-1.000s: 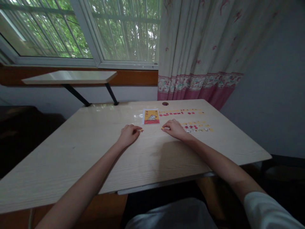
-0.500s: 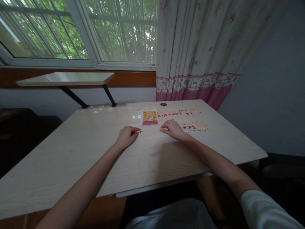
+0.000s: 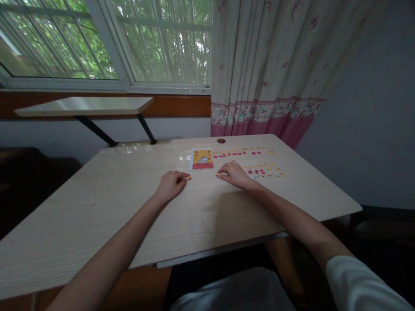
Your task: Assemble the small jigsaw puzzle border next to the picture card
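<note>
My left hand rests on the table with thumb and forefinger closed on a small yellow and red puzzle piece. To its right, my right hand pinches another small yellow and red puzzle piece just above or on the tabletop; I cannot tell which. A gap of bare wood separates the two pieces. Behind them lies a picture card in yellow and red with a white spotted animal. Rows of loose puzzle pieces in yellow, red and white spread beside and beyond my right hand, which partly hides them.
The pale wooden table has a round cable hole near its back edge. A raised shelf on black legs stands at the back left. Behind are a barred window and a flowered curtain.
The view has shifted very slightly, so everything sits a little further left. Both hands keep nearly the same place on the table, with the same pieces in their fingers.
</note>
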{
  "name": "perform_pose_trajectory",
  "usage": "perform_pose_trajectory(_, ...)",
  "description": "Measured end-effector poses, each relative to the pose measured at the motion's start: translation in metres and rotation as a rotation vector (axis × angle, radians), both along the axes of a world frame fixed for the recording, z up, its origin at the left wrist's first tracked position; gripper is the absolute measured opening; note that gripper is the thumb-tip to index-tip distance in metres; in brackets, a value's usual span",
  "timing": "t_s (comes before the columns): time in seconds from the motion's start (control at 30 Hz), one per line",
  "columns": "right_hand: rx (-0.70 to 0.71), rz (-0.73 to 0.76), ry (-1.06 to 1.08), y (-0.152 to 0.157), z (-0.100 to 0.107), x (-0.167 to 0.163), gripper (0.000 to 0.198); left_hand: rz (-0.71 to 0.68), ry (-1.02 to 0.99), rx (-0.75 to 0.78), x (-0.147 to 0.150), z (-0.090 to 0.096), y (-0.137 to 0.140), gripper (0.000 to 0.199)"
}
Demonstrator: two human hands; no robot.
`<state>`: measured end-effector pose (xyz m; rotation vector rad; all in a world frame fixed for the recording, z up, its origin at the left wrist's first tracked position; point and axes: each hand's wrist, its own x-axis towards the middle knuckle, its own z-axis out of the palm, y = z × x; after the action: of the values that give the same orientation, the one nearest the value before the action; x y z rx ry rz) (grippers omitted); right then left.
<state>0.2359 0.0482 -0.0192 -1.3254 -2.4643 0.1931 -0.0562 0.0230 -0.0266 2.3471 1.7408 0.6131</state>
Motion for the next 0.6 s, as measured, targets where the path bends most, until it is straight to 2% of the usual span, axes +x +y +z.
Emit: perform_pose_trajectory(0.6, -0.006, -0.013, 0.011, -0.0006, 0.0004, -0.0013, 0.024, 0.021, 0.019, -0.019, 0.0022, 0.0057, -0.0022, 0.034)
